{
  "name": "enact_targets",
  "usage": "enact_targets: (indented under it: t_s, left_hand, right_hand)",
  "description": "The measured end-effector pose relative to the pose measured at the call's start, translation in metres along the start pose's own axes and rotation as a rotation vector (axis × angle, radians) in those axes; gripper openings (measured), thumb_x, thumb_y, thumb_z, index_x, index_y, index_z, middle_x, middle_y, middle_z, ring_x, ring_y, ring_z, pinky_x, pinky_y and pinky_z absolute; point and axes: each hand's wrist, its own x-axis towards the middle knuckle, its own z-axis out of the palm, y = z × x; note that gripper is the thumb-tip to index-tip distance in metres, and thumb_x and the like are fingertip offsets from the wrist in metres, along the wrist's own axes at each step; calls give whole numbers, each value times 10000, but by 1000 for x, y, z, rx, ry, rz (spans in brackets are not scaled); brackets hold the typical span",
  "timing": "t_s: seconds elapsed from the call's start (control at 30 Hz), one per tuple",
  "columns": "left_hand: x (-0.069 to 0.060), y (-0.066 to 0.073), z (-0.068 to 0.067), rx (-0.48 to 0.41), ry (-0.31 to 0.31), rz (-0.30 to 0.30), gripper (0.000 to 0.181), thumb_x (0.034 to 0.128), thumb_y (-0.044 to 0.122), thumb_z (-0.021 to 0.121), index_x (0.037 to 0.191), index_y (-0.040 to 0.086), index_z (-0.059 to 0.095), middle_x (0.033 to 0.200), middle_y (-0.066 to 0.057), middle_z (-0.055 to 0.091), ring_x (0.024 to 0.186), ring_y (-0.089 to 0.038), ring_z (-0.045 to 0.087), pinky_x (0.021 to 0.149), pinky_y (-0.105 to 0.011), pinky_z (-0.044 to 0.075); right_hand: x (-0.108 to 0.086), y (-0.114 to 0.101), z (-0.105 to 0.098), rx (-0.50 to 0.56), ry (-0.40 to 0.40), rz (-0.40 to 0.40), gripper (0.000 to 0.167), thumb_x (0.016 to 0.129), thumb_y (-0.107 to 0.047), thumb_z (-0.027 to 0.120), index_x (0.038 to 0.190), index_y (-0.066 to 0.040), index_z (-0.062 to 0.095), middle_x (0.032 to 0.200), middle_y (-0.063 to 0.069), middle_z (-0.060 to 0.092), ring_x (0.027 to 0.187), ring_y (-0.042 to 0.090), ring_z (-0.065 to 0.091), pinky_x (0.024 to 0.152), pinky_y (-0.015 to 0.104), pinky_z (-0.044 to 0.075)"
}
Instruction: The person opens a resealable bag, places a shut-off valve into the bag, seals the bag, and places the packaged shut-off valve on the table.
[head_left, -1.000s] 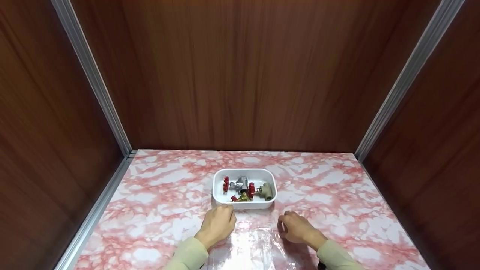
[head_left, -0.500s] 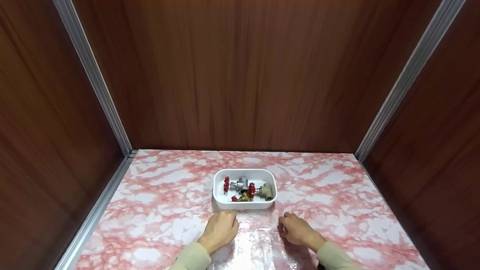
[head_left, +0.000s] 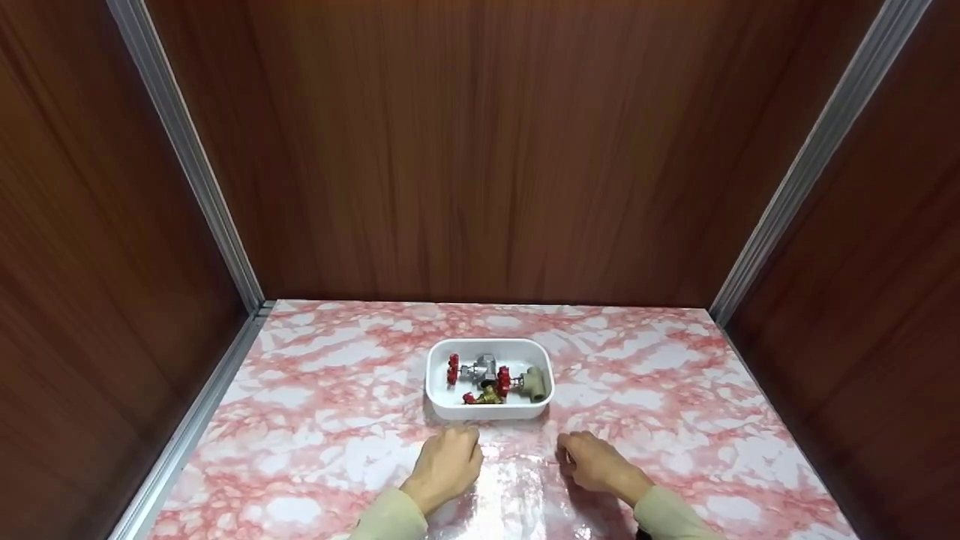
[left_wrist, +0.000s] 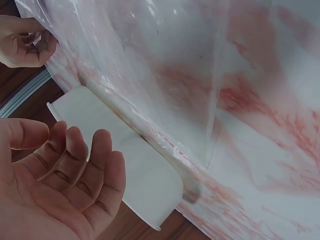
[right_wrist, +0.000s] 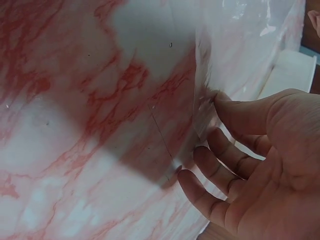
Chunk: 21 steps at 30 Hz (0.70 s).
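Clear plastic film (head_left: pixel 510 495) lies lower centre of the head view; the right hand (head_left: pixel 598 463) pinches its edge, presumably to steady it. Left hand (head_left: pixel 446 463) relaxed, holding nothing. White tray (head_left: pixel 490 412), just above, keeps valves (head_left: pixel 487 367) together.

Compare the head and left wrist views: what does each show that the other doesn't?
Head only: the silver valve, brass valve and olive valve inside the tray.

Left wrist only: the palm of the left hand, its fingers holding nothing.

Both: the tray, left hand, right hand, clear plastic and marbled table.
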Motion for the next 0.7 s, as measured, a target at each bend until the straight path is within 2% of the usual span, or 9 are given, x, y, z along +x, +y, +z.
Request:
enact_targets:
  t_s: [0.23, 0.43, 0.7]
  left_hand:
    - [-2, 1, 3, 5, -1, -3, 283, 889, 75, 639, 654, 166, 512, 645, -8, 574, 605, -243, 629, 530, -414, 524]
    - [-4, 2, 4, -1, -25, -24, 302, 892, 83, 628, 642, 176, 487, 635, 21, 529, 580, -206, 601, 520, -403, 514]
    - [-6, 2, 3, -18, -42, -33, 333, 914, 87, 648, 643, 183, 481, 641, 34, 517, 564, -177, 573, 524, -385, 506]
  right_hand:
    - [0, 2, 0, 20, 9, -2, 256, 776, 52, 797, 868, -111, 622, 787, -52, 509, 743, 183, 518, 609, 383, 463]
    - [-1, 2, -1, 25, 2, 14, 255, 730, 70, 769, 823, -115, 620, 789, -58, 496, 762, 176, 509, 649, 374, 473]
    - [-3, 4, -11, 212, -25, 31, 171, 821, 25, 798, 820, -69, 654, 746, -37, 606, 677, 87, 529, 615, 314, 483]
